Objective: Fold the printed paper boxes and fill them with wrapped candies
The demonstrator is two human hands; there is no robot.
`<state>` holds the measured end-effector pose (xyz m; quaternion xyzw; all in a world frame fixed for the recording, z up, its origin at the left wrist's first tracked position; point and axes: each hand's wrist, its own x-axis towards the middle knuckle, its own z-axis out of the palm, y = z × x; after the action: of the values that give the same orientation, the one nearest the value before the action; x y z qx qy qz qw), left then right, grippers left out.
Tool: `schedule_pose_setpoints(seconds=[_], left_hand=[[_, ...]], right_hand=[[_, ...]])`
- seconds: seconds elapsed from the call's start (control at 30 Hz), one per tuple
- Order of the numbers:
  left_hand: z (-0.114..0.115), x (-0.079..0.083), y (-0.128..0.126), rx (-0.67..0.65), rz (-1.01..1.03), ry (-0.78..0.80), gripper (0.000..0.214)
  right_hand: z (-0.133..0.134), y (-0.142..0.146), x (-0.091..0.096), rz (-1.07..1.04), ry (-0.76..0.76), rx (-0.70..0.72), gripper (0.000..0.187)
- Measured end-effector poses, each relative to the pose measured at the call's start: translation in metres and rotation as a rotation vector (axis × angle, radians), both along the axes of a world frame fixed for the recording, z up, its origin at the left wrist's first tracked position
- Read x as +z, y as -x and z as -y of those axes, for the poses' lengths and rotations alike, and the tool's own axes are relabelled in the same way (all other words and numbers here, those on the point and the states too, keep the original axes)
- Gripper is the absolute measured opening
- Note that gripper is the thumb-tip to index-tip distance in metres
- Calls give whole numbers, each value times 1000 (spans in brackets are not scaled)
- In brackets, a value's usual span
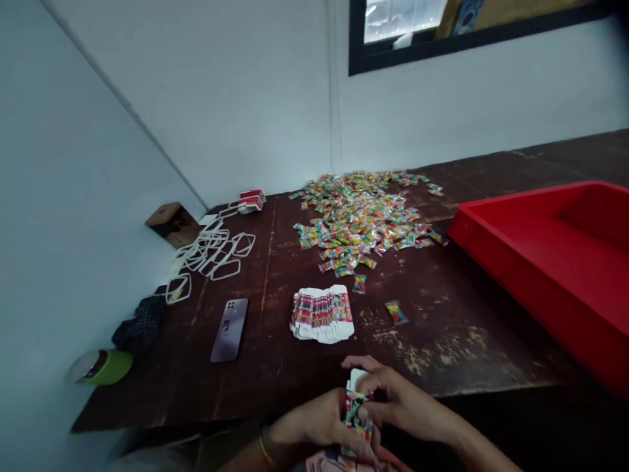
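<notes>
Near the table's front edge, a small printed carton [354,410] with a white flap at its top is between my two hands. My left hand [327,419] is closed around its left side and lower end. The fingers of my right hand [393,396] are bent over the upper end by the white flap, closed on it. Just beyond lies a fanned stack of flat printed cartons [322,314], red and white. A single wrapped candy packet [396,313] rests to the right of that stack. Whether the carton holds anything is hidden.
A large heap of candy packets [363,216] spreads toward the wall. The red tray [531,262] stands at right. To the left are a phone [229,330], white loops [211,249], a brown box [174,223], a green container [105,367] and red-white cartons [251,200].
</notes>
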<state>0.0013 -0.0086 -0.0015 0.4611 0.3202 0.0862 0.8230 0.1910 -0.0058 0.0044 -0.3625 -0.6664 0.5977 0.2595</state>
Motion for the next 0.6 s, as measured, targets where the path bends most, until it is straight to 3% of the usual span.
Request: schedule_pose_setpoints(seconds=[0.13,0.27,0.37,0.5,0.6], left_hand=[[5,-15,-5,288,-53,-187,41],[13,-38,-9,437,-15,-259,44],[17,-40,-7,585,-40,-345,59],[18,-36,-5,558,-50,-408,50],[18,-36,-4,463,-85,-426,40]], right_hand=[[10,8,-14,-38,27,-169,23],[19,5,-29,-32,100,-156,27],[24,-2,-27,-75,172,-228,21],[34,-4,-27,-218,328,-504,33],[44,-3,-35,-363,527,-518,32]])
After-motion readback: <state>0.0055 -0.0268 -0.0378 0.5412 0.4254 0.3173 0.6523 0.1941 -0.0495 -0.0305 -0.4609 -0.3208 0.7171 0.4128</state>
